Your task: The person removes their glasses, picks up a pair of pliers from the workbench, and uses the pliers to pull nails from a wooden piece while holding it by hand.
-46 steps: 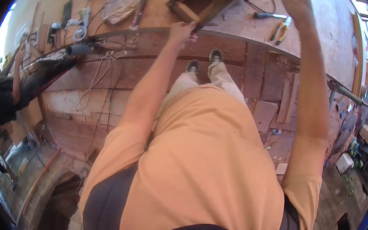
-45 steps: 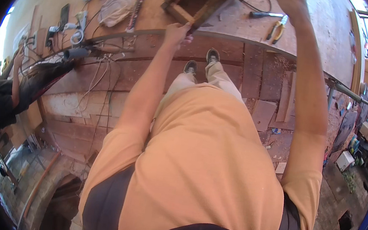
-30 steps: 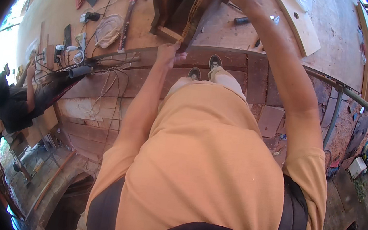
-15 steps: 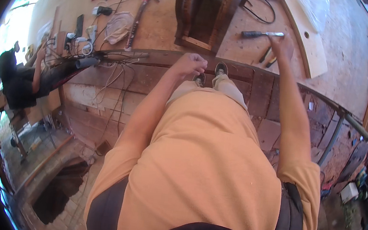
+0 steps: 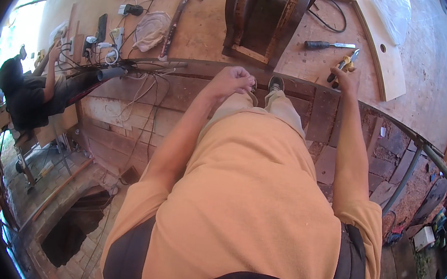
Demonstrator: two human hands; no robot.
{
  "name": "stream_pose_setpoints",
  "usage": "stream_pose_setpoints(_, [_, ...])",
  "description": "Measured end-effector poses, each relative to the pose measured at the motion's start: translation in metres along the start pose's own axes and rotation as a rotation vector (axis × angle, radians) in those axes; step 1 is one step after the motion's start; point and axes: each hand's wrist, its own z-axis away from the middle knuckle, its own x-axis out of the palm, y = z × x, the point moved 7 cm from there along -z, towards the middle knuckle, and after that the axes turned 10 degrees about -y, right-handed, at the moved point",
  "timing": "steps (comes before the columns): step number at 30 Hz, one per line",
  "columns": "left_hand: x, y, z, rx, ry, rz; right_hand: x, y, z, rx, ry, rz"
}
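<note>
My right hand point(image 5: 348, 80) is closed round the handles of a pair of pliers point(image 5: 346, 61) with yellow and dark grips, over the front right of the workbench. Their jaws point away from me. Close beyond the pliers lies a chisel point(image 5: 318, 45) with a dark handle and bright blade. My left hand point(image 5: 231, 82) hovers at the bench's front edge with fingertips pinched together; whatever they hold, if anything, is too small to make out. Just beyond it stands a dark wooden furniture frame point(image 5: 291, 29) with raw, lighter inner edges.
On the workbench point(image 5: 201, 39) lie a claw hammer point(image 5: 177, 17), a crumpled plastic bag point(image 5: 152, 29), and power plugs with cables point(image 5: 111, 54). A pale board with a hole point(image 5: 381, 63) lies at the right. Another person point(image 5: 27, 91) works at the far left. A pit point(image 5: 72, 227) opens in the floor.
My right hand has taken hold of the pliers, which lay on the bench beside the chisel, and tilted them. The left hand stays pinched near the same spot. The whole view has shifted slightly.
</note>
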Motion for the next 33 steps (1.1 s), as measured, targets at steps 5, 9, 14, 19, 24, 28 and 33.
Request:
stream_pose_setpoints(5, [0.007, 0.019, -0.003, 0.041, -0.128, -0.094, 0.013, -0.015, 0.073, -0.012, -0.313, -0.769])
stream_pose_setpoints(9, [0.035, 0.053, 0.012, 0.179, -0.263, -0.097, 0.033, -0.089, 0.167, -0.314, -0.391, -0.746])
stream_pose_setpoints(14, [0.052, 0.072, 0.023, 0.369, -0.362, -0.015, 0.082, -0.164, 0.217, -0.601, -0.478, -0.498])
stream_pose_setpoints(19, [0.019, 0.068, 0.038, 0.468, -0.173, 0.044, 0.102, -0.220, 0.235, -0.731, -0.386, -0.236])
stream_pose_setpoints(24, [-0.024, 0.050, 0.054, 0.413, -0.084, 0.062, 0.060, -0.272, 0.205, -0.981, -0.080, 0.091])
stream_pose_setpoints(28, [-0.063, 0.002, 0.063, 0.292, -0.036, -0.044, -0.007, -0.335, 0.135, -0.994, 0.377, 0.144])
stream_pose_setpoints(33, [-0.079, -0.040, 0.056, 0.181, -0.010, -0.217, 0.001, -0.337, 0.066, -1.000, 0.756, 0.130])
